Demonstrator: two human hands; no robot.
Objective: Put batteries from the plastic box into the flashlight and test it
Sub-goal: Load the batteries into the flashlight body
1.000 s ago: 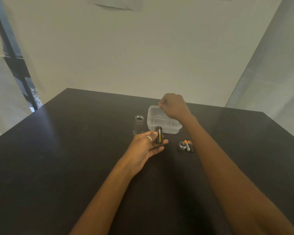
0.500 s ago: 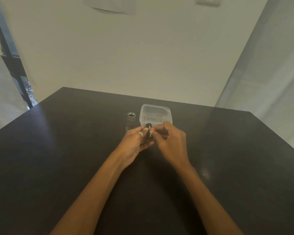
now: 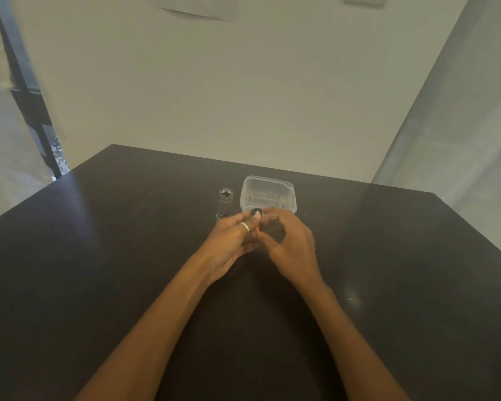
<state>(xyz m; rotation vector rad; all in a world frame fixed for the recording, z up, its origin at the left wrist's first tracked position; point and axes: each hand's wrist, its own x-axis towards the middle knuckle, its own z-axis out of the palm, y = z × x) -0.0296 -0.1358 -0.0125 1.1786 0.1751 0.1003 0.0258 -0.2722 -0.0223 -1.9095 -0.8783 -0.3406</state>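
Observation:
My left hand (image 3: pixel 232 241), with a ring on one finger, grips a small black battery holder (image 3: pixel 256 211) upright just in front of the clear plastic box (image 3: pixel 268 180). My right hand (image 3: pixel 289 244) meets it from the right, fingers pinched on a battery whose orange end (image 3: pixel 257 228) shows between the two hands. The rest of that battery is hidden by fingers. The grey flashlight body (image 3: pixel 225 201) stands upright on the table, open end up, left of the box and just beyond my left hand.
The dark table (image 3: pixel 99 256) stretches wide on both sides, its far edge close behind the box. A pale wall rises beyond it, a curtain hangs at the right, and a dark window frame stands at the left. My right hand covers the loose parts on the table.
My right hand came back from the plastic box with a battery and joined my left hand at the battery holder. The view tilted up slightly.

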